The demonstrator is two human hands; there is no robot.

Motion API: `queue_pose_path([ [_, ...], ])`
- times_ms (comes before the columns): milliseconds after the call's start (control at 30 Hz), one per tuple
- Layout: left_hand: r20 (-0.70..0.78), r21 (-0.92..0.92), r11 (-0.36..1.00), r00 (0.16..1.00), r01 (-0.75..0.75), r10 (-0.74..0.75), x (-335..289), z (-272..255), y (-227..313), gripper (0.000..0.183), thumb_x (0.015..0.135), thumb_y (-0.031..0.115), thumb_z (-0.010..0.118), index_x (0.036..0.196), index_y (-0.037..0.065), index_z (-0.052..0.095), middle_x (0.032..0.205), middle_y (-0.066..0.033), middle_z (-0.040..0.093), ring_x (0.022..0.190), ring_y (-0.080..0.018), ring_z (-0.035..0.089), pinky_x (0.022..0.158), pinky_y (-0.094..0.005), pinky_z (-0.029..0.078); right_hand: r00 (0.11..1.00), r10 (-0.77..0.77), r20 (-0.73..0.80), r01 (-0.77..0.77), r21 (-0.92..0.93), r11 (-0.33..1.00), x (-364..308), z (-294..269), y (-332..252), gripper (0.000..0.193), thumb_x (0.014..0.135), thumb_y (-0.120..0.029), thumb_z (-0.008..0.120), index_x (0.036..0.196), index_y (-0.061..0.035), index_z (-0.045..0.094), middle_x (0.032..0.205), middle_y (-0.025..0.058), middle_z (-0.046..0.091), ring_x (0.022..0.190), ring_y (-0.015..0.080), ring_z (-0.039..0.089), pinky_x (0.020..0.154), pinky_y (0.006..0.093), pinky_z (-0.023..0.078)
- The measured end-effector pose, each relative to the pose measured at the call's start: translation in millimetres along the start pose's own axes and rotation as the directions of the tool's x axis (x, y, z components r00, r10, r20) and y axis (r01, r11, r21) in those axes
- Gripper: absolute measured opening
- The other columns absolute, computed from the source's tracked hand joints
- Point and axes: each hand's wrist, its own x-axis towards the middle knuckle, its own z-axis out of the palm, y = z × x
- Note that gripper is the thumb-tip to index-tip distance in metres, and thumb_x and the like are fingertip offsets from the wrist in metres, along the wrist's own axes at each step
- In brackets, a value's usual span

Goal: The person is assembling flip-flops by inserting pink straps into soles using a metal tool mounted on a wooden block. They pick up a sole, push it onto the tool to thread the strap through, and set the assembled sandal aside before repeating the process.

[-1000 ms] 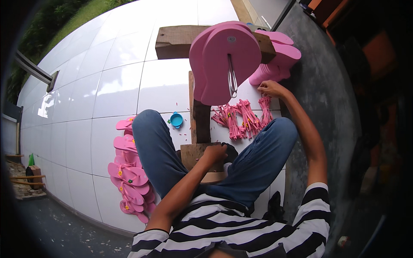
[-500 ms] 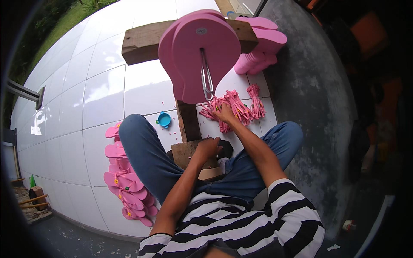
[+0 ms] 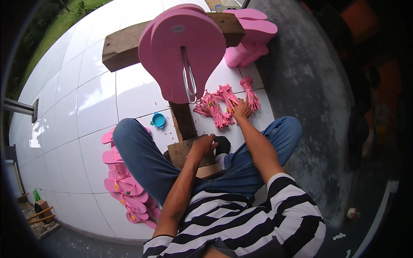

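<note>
My right hand has its fingers bent at the edge of a bundle of pink flip-flop straps, which has small yellow and green ornaments. To its left lies a looser pile of the same straps; to its right, a tied bundle. Above a wooden block between my legs, my left hand is curled closed; whatever its fingers may hold is hidden. In front of me, pink foam soles stand against a wooden crossbar, a bent metal wire loop sticking out of the front one.
Stacked pink soles stand behind the crossbar's right end. A small blue bowl sits left of the post, among pink scraps. Strapped pink flip-flops are heaped beside my left knee. Dark concrete borders the white tiles on the right.
My right hand has moved right, from the looser strap pile to the bundle beside it. My left hand remains over the wooden block. The whole view has shifted slightly.
</note>
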Motion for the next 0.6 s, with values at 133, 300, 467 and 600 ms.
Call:
queue_pose_path([
  [133, -0.077, -0.045, 0.999, 0.997, 0.017, -0.02, 6, -13, 13, 0.035, 0.091, 0.032, 0.062, 0.115, 0.007, 0.056, 0.09, -0.0175, 0.069, 0.086, -0.0385, 0.067, 0.071, -0.0491, 0.054, 0.914, -0.177, 0.364, 0.212, -0.057, 0.976, 38, -41, -9, 0.025, 0.086, -0.016, 0.057, 0.101, -0.0063, 0.074, 0.107, 0.0178, 0.072, 0.1, 0.0358, 0.07, 0.078, 0.05, 0.054],
  [300, -0.148, -0.508, 0.854, 0.966, 0.111, -0.213, 21, -21, 18, 0.041, 0.093, 0.033, 0.062, 0.122, 0.004, 0.058, 0.091, -0.0206, 0.072, 0.09, -0.035, 0.07, 0.077, -0.0443, 0.055, 0.689, -0.242, 0.683, 0.348, -0.019, 0.937, 44, -123, -40, 0.024, 0.079, -0.019, 0.062, 0.088, 0.0001, 0.074, 0.084, 0.0172, 0.072, 0.076, 0.0292, 0.072, 0.066, 0.0415, 0.054],
  [467, -0.098, -0.842, 0.516, 0.895, 0.159, -0.436, 53, -1, 10, 0.056, 0.097, 0.036, 0.059, 0.135, -0.003, 0.047, 0.12, -0.0225, 0.065, 0.109, -0.0273, 0.065, 0.09, -0.036, 0.05, 0.654, -0.336, 0.677, 0.28, 0.196, 0.94, 8, -173, -25, 0.031, 0.088, -0.028, 0.063, 0.079, 0.0014, 0.07, 0.063, 0.0123, 0.064, 0.051, 0.0204, 0.061, 0.05, 0.0331, 0.049],
  [600, -0.128, -0.864, 0.503, 0.951, 0.033, -0.283, 58, -2, 18, 0.057, 0.098, 0.04, 0.056, 0.138, 0.0, 0.044, 0.114, -0.0147, 0.064, 0.104, -0.024, 0.062, 0.09, -0.0353, 0.049, 0.425, -0.56, 0.711, 0.096, 0.58, 0.809, -30, -227, -12, 0.029, 0.097, -0.03, 0.06, 0.096, -0.0026, 0.067, 0.07, 0.0038, 0.06, 0.061, 0.01, 0.057, 0.056, 0.0266, 0.048],
])
